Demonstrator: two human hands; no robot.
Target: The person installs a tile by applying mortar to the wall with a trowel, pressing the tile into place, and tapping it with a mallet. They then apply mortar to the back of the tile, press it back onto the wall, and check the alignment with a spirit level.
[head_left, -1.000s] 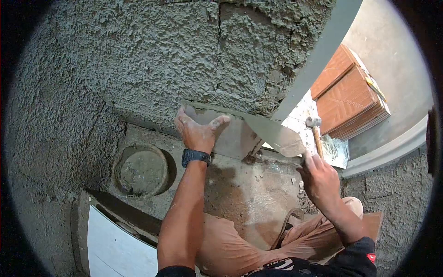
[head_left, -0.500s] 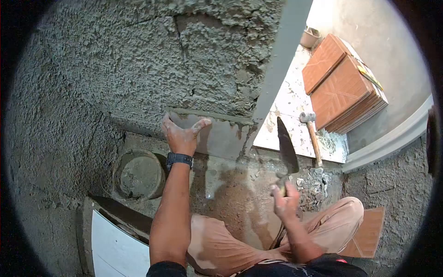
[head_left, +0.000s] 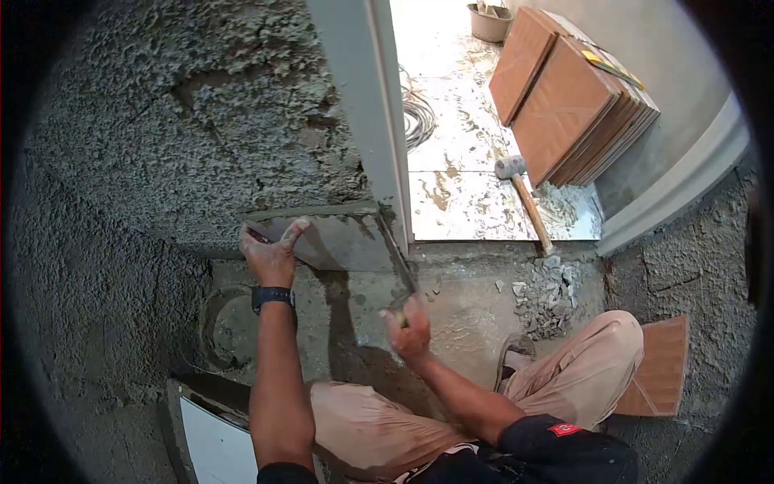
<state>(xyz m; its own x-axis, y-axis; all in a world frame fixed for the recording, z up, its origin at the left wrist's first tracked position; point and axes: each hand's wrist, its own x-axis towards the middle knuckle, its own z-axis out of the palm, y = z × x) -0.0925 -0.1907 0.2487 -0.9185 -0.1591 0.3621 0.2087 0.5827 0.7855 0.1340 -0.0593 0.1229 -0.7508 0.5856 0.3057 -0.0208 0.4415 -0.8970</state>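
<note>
A grey tile (head_left: pixel 343 244) stands on edge at the foot of the rough mortar wall, with wet mortar along its top. My left hand (head_left: pixel 272 258), a watch on its wrist, grips the tile near its left end, thumb stretched along the upper part. In my right hand (head_left: pixel 409 331) is a trowel (head_left: pixel 401 262), held by the handle. Its blade points up along the tile's right end, close to the door frame (head_left: pixel 363 105). Left of my left forearm sits a round bucket (head_left: pixel 205 331) of mortar.
Through the doorway are a rubber mallet (head_left: pixel 528 202), stacked brown tiles (head_left: pixel 564 105), a cable coil (head_left: pixel 418 121) and a small bucket (head_left: pixel 489 24). Rubble (head_left: pixel 552 298) lies by the threshold. A white tile (head_left: pixel 218 444) is at lower left, a brown tile (head_left: pixel 657 367) behind my knee.
My right hand has swung the trowel leftward from the doorway to the tile's right end. My left hand stays on the tile. The view has shifted right.
</note>
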